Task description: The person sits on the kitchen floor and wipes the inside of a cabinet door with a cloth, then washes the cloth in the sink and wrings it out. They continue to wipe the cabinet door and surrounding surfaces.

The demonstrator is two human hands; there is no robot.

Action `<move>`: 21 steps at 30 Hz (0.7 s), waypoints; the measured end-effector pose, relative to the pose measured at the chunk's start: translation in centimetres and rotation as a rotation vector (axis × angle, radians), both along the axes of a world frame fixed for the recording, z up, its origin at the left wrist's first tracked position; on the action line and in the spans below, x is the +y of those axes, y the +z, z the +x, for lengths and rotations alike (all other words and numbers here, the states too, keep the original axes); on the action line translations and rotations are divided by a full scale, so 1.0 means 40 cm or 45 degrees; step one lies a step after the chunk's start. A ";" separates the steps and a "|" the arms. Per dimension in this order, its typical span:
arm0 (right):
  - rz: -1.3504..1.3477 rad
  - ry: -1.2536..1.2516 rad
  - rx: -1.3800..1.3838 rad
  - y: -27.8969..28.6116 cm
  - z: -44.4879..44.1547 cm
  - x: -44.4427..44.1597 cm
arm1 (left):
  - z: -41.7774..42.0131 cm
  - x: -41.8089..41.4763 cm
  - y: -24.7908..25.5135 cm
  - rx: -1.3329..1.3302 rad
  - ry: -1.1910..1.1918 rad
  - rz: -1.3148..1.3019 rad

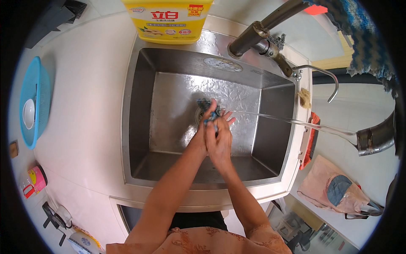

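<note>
Over the sink (pixel 187 95), my right hand (pixel 219 135) is curled around a wet, patterned blue-grey cloth (pixel 204 103). My left hand (pixel 203 127) lies beneath and against it, its thumb across the cloth and several fingertips spread out past the right knuckles. How firmly the left hand grips is hidden by the right hand. A thin stream of water (pixel 272 116) arcs in from the faucet spout (pixel 374 139) on the right and reaches the hands. Just left of the fingers, the drain (pixel 199 115) is partly covered.
Behind the basin stands a yellow dish soap jug (pixel 168 25) beside the faucet base (pixel 241 46). A blue basket (pixel 36 127) with a white bowl (pixel 29 113) sits on the left counter. A patterned cloth (pixel 364 41) hangs upper right; a thin curved tap (pixel 333 82) juts below it.
</note>
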State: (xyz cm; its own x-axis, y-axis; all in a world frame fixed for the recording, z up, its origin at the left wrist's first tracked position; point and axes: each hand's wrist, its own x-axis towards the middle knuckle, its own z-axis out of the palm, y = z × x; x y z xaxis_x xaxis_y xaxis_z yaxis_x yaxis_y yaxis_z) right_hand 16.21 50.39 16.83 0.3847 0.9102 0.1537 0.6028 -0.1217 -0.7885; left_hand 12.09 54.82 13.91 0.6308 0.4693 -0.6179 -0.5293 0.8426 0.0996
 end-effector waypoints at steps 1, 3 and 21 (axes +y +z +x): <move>-0.109 -0.053 0.122 -0.007 0.009 0.018 | 0.016 -0.022 -0.014 0.039 -0.021 0.121; -0.030 -0.290 0.247 -0.056 0.122 0.100 | 0.080 -0.063 -0.052 0.088 -0.090 0.170; -0.190 -0.179 -0.047 -0.154 0.162 0.089 | 0.032 -0.014 -0.077 -0.308 0.207 -0.203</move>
